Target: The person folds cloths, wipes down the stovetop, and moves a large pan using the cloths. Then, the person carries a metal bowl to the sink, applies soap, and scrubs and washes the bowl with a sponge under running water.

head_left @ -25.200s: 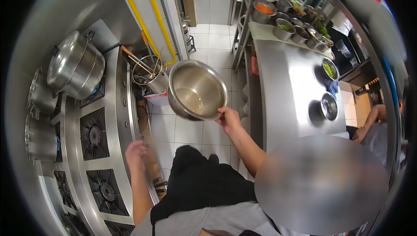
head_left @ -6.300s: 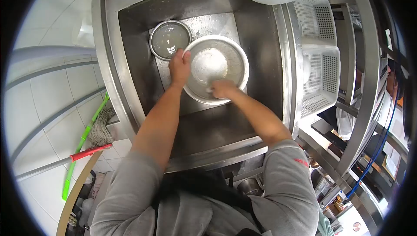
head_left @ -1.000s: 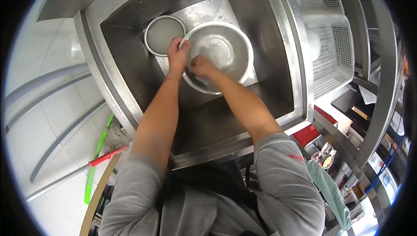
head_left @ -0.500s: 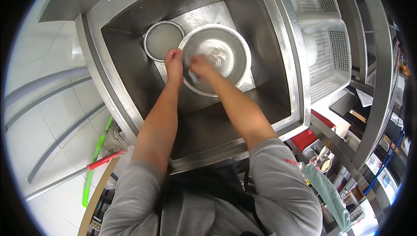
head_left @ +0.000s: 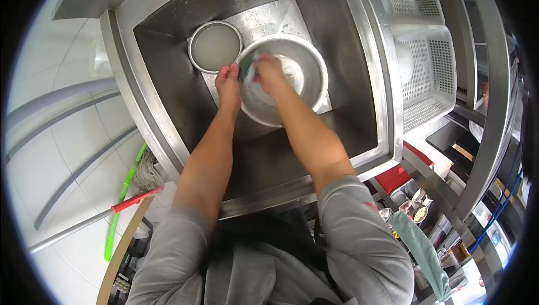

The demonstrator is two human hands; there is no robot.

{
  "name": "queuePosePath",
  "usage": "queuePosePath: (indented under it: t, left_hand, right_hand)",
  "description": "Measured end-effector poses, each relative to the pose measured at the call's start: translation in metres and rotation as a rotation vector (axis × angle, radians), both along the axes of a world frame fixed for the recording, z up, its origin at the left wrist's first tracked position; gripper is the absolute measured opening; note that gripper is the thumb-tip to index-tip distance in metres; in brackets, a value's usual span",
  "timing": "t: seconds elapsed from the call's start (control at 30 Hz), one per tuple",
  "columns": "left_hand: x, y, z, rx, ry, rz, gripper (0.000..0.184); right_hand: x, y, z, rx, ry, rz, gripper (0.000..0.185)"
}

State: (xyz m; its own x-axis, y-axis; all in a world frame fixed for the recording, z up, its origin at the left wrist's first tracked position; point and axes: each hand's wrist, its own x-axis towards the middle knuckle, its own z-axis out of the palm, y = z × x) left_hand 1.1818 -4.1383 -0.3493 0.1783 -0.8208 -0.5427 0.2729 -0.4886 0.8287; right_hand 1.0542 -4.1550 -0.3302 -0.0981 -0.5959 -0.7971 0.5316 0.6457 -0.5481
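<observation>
A large round metal bowl rests in the steel sink, tilted slightly. My left hand is closed on its left rim, thumb side up. Inside the bowl, my right hand presses a green scouring pad against the inner left wall; motion blurs the pad, so its outline is unclear. Close to my left hand, on the far left, stands a smaller metal bowl holding cloudy liquid.
The deep steel sink surrounds both bowls, with a raised metal edge on all sides. White perforated baskets stand to the right. A mop and a green pole are on the floor at left. A grey-green cloth hangs at lower right.
My right hand has moved up along the bowl's inner left wall, bringing the scouring pad into clearer sight. My left hand stays at the rim. The whole view has shifted slightly.
</observation>
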Motion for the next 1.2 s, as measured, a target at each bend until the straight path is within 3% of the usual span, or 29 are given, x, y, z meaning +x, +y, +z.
queuePosePath:
  t: [0.03, 0.1, 0.13, 0.23, 0.27, 0.3, 0.33, 0.37, 0.4, 0.5, 0.53, 0.7, 0.73, 0.83, 0.93, 1.03, 1.1, 1.13, 1.2]
  left_hand:
    - [-0.002, -0.003, -0.001, 0.026, 0.044, 0.07, 0.007]
    - [-0.003, -0.018, 0.028, -0.016, -0.112, -0.051, 0.009]
    - [-0.004, -0.027, 0.034, -0.061, -0.134, -0.101, 0.011]
    - [-0.001, -0.012, 0.029, -0.083, -0.123, -0.166, 0.014]
    - [0.004, -0.003, 0.023, -0.051, -0.104, -0.167, 0.013]
    - [0.007, -0.003, 0.016, -0.031, -0.082, -0.161, 0.012]
    - [0.003, -0.011, 0.024, 0.046, -0.31, -0.251, 0.014]
    - [0.002, -0.018, 0.024, -0.026, -0.325, -0.283, 0.015]
    - [0.0, -0.025, 0.025, -0.093, -0.339, -0.318, 0.017]
    - [0.001, -0.026, 0.013, -0.267, -0.429, -0.379, 0.026]
    - [0.005, -0.021, 0.004, -0.278, -0.476, -0.376, 0.025]
    - [-0.007, -0.014, -0.001, -0.264, -0.508, -0.401, 0.027]
    - [-0.011, -0.015, -0.011, -0.348, -0.511, -0.338, 0.027]
    - [0.0, -0.032, 0.036, -0.339, -0.755, -0.354, 0.027]
    - [-0.003, -0.027, 0.051, -0.328, -0.837, -0.428, 0.027]
    - [-0.002, -0.027, 0.055, -0.286, -0.853, -0.485, 0.033]
    - [0.004, -0.025, 0.055, -0.345, -0.833, -0.506, 0.035]
    - [0.006, -0.027, 0.052, -0.329, -0.838, -0.495, 0.035]
    - [0.007, -0.025, 0.044, -0.294, -0.84, -0.477, 0.035]
  right_hand:
    - [0.002, 0.004, -0.006, -0.09, 0.204, 0.334, 0.023]
    - [0.007, 0.029, -0.011, -0.244, 0.61, 1.007, 0.014]
    - [0.006, 0.022, 0.017, -0.128, 0.474, 0.997, 0.014]
    - [0.009, -0.012, 0.004, 0.041, 0.069, -0.214, 0.014]
    - [0.006, -0.009, 0.002, 0.013, -0.082, -0.39, 0.015]
    - [0.006, 0.001, -0.004, -0.088, 0.196, 0.082, 0.015]
    - [0.007, 0.019, -0.017, -0.189, 0.476, 0.559, 0.016]
    - [0.009, 0.035, -0.015, -0.28, 0.75, 1.042, 0.016]
    - [0.01, 0.046, -0.015, -0.246, 0.814, 1.237, 0.018]
    - [0.024, 0.027, -0.036, 0.02, 0.539, 0.507, 0.02]
    - [0.017, 0.006, -0.091, 0.059, 0.366, 0.188, 0.02]
    - [-0.01, -0.013, -0.013, 0.011, 0.021, -0.614, 0.015]
    - [-0.001, 0.002, -0.025, -0.117, -0.007, -0.295, 0.03]
    - [-0.011, 0.04, -0.007, -0.156, 0.352, 0.948, 0.021]
    - [-0.045, 0.046, -0.007, -0.394, 0.873, 1.924, 0.024]
    - [-0.056, 0.028, -0.009, -0.681, 1.614, 1.611, 0.023]
    - [-0.06, 0.0, 0.018, -0.679, 1.747, 1.705, 0.027]
    - [-0.068, -0.001, 0.01, -0.627, 1.653, 1.776, 0.031]
    - [-0.067, 0.027, -0.005, -0.368, 1.529, 1.685, 0.03]
